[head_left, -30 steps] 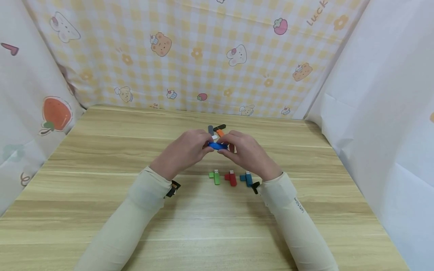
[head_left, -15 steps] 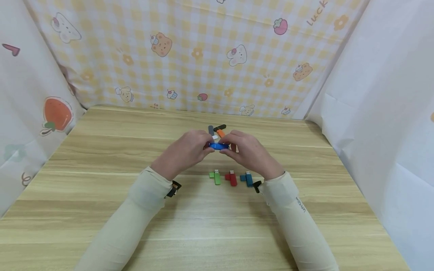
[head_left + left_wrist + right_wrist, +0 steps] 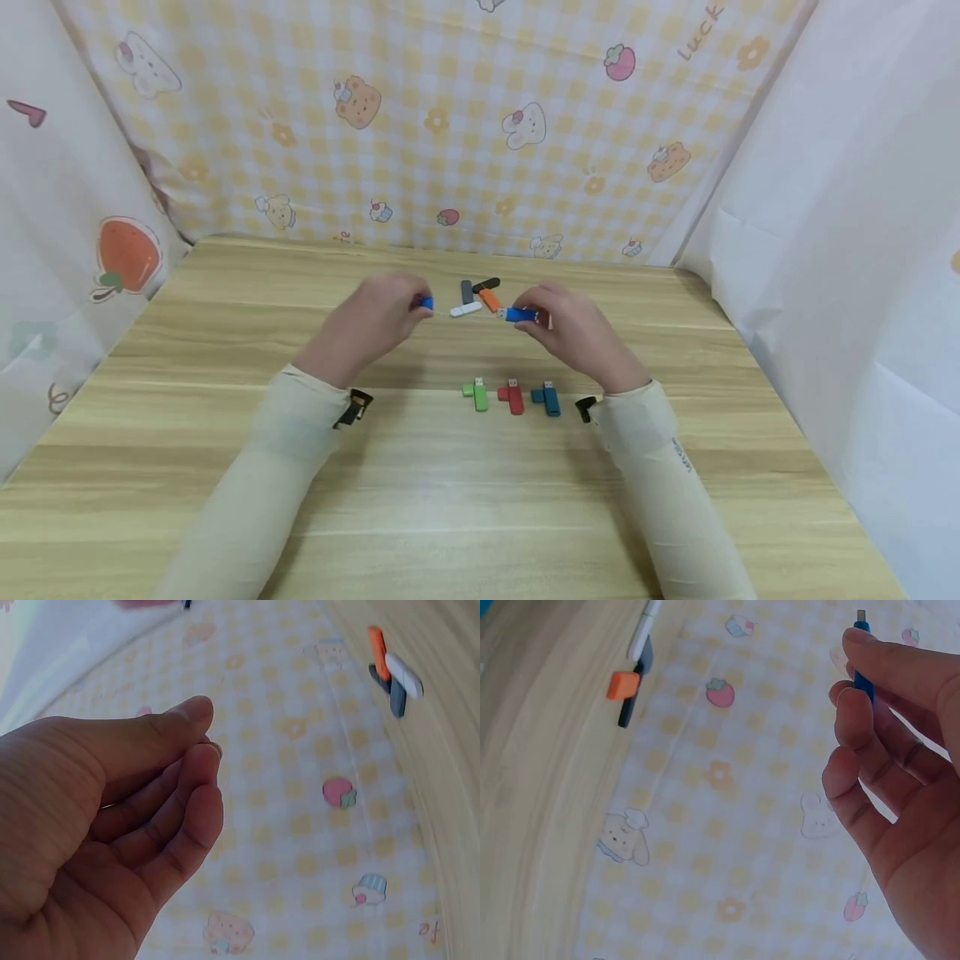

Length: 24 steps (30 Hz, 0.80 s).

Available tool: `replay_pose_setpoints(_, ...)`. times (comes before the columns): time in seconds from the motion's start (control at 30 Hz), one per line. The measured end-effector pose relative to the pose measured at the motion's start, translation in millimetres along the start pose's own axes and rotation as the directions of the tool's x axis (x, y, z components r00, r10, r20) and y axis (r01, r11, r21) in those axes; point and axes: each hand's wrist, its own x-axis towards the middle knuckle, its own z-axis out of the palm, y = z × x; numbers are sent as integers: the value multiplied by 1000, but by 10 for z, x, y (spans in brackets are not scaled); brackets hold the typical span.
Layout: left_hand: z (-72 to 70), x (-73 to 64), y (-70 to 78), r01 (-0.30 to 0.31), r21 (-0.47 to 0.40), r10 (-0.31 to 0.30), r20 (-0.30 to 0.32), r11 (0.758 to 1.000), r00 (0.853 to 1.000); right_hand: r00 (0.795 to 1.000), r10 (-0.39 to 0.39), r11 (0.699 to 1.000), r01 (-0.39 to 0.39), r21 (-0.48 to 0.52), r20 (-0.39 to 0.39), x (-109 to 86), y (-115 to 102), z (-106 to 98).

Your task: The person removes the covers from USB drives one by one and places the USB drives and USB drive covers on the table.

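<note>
Above the table, my left hand [image 3: 375, 312] pinches a small blue cap [image 3: 427, 302] between thumb and fingertips; the fingers hide it in the left wrist view. Some distance to the right, my right hand [image 3: 566, 329] pinches a blue USB stick [image 3: 519, 314], its bare metal plug pointing left toward the cap. In the right wrist view the stick [image 3: 864, 679] stands up between thumb and fingers. Nearer me lie a green USB stick [image 3: 480, 396], a red one [image 3: 514, 397] and a darker blue one [image 3: 551, 400], plugs exposed, each with its cap on its left.
Behind and between my hands lie several capped sticks close together: grey [image 3: 467, 290], black [image 3: 489, 284], orange [image 3: 490, 300] and white [image 3: 466, 309]. A checked curtain [image 3: 420, 150] hangs along the back edge of the wooden table [image 3: 450, 500], with white cloth at both sides.
Earlier both hands held the blue stick as one piece. Now they have drawn apart, cap to the left and stick to the right, uncovering the plug and the white stick behind.
</note>
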Motion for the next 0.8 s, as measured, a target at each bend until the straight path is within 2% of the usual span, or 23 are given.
replay_pose_setpoints(0.17,-93,-30,-93,-12,-4,12,-50,1000,999,1000,4,1000,-4,8,9,18,-8,-31)
replay_pose_setpoints(0.57,-15,6,-50,-17,-18,17,-17,1000,1000,993,-10,999,6,32,118,64,-144,142)
replay_pose_setpoints(0.8,0,1,-43,-7,5,7,-8,1000,1000,974,29,996,-47,75,225,125,-260,257)
